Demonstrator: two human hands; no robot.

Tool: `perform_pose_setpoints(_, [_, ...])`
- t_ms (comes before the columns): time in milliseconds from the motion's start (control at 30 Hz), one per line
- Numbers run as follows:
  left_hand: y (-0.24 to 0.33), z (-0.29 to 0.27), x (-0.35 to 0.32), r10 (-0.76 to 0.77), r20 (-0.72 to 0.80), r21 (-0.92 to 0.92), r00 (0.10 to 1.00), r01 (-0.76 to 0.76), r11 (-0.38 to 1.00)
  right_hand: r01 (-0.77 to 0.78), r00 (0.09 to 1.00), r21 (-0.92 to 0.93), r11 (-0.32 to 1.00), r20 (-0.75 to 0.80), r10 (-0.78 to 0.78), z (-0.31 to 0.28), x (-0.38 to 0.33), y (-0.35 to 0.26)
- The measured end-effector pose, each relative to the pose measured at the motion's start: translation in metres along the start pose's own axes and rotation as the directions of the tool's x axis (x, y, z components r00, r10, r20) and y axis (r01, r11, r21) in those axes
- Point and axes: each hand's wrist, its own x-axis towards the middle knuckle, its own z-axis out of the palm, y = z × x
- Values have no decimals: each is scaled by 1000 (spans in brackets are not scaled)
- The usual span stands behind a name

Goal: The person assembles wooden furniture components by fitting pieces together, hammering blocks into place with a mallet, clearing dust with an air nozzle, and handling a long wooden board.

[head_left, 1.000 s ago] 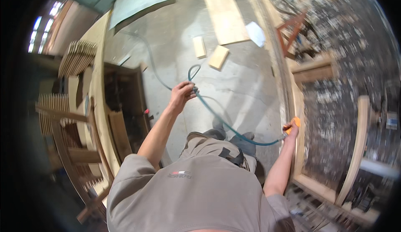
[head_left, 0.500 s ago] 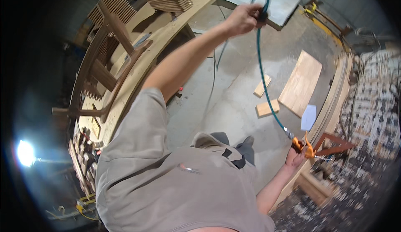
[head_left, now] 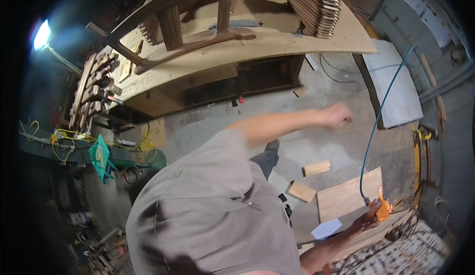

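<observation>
While the right hand (head_left: 370, 217) clasps the orange air gun (head_left: 384, 210) at lower right, teal hose (head_left: 374, 129) already coupled, the blurred left hand (head_left: 338, 115) is curled, seemingly empty; whether air flows, cannot tell.

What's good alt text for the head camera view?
A person's right hand grips an orange gun-like tool on a teal hose; the blurred left hand extends over grey concrete floor. A brown wooden frame is on a pale wooden workbench.
</observation>
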Motion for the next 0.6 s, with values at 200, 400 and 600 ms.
perform_pose_setpoints(200, [-155, 20, -187, -688, 79, -132, 721, 692, 710, 198, 941, -187, 962, 310, -134, 132, 147, 32])
perform_pose_setpoints(400, [-186, -32, -315, -978, 29, 25, 208, 978, 208, 468, 776, -471, 748, 624, -93, 285, 295, 62])
perform_pose_setpoints(600, [-158, -29, -358, -907, -155, -731, -392, 663, -162, 730, 646, -515, 449, 735, -208, 498, 434, 91])
